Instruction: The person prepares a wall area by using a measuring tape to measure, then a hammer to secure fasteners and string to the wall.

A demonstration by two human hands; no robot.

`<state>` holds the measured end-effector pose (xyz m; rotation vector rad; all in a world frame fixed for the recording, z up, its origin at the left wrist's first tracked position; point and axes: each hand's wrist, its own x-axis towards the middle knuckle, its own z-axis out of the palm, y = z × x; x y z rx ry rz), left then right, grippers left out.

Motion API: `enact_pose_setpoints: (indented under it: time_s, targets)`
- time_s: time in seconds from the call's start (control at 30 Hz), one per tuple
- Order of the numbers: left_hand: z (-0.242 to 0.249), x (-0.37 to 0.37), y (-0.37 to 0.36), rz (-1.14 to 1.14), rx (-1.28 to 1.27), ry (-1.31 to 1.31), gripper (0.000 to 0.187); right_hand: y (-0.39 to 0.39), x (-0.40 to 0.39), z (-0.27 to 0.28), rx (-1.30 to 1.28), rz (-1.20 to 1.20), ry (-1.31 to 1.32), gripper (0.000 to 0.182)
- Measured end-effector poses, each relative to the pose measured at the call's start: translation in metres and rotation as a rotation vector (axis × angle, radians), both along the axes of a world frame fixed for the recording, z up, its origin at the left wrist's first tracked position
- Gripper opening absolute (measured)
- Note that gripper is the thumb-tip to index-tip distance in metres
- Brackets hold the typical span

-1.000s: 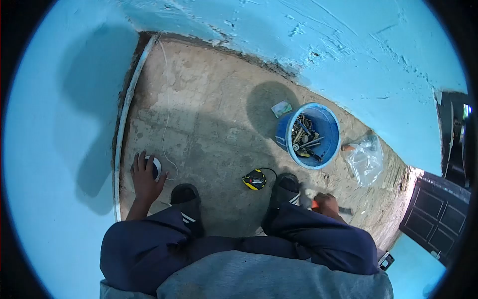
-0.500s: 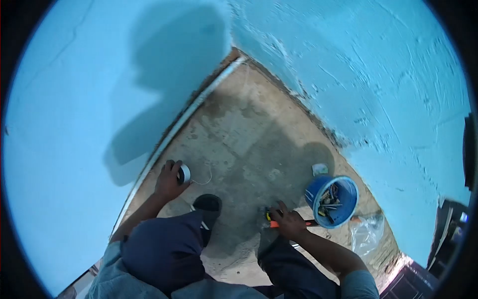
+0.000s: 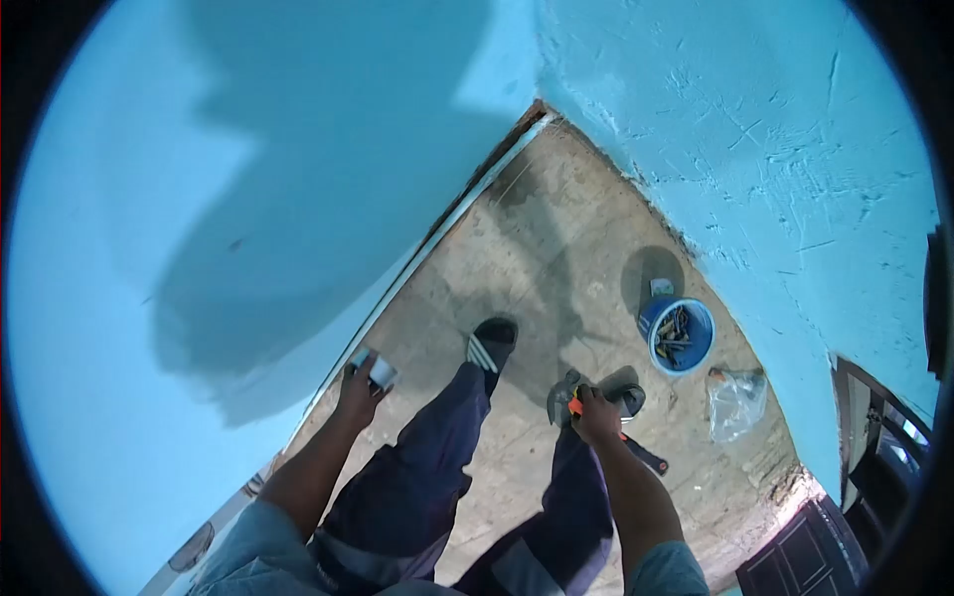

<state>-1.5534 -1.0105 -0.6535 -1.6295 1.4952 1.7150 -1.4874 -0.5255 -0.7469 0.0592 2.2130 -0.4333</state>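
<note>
Near the foot of the left wall, my left hand (image 3: pixel 360 394) is closed around a white roll (image 3: pixel 383 372), held above the floor. My right hand (image 3: pixel 596 415) is closed on a hammer, whose grey head (image 3: pixel 564 395) points up-left and whose dark handle end (image 3: pixel 648 457) sticks out below the hand. A bit of orange and yellow (image 3: pixel 575 402) shows at the fingers; whether it is a separate item is unclear. The right hand is above my right sandal (image 3: pixel 628 399).
A blue bucket (image 3: pixel 648 320) holding tools stands on the concrete floor (image 3: pixel 537 238) by the right wall. Beside it lie a small packet (image 3: pixel 661 287) and a clear plastic bag (image 3: pixel 737 405). A white pipe (image 3: pixel 437 242) runs along the left wall's base. A dark door (image 3: pixel 800 556) is at lower right.
The view is higher, with the legs straighter. Both hands have risen from near the floor, the left with the roll and the right with the hammer.
</note>
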Motion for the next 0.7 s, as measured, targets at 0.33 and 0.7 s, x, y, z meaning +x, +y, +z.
enact_pose_setpoints:
  time_s: [0.33,0.7]
  targets:
    - [0.147,0.075,-0.038,0.142,0.554,0.32,0.063,-0.039,0.103,0.214,0.034,-0.264,-0.097,0.057]
    - [0.264,0.352,-0.079,0.281,0.601,0.337,0.051,0.045,0.347,0.348,0.127,-0.232,-0.049,0.065]
